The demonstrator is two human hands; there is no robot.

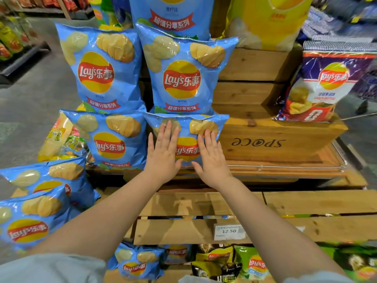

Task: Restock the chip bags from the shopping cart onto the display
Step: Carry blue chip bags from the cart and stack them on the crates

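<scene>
Both my hands lie flat on a sky-blue Lay's chip bag — left hand, right hand, fingers straight, no grip closed — as it stands on the wooden display crate, glossy, red-and-yellow logo.

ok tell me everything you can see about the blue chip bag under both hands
The blue Lay's chip bag is glossy, crinkled plastic, puffed and sealed, printed with chip pictures and a red-and-yellow logo. It stands leaning back on the wooden display step, at the right end of its row, another blue bag at its left. The left hand and right hand press flat on its front, fingers straight.
</scene>
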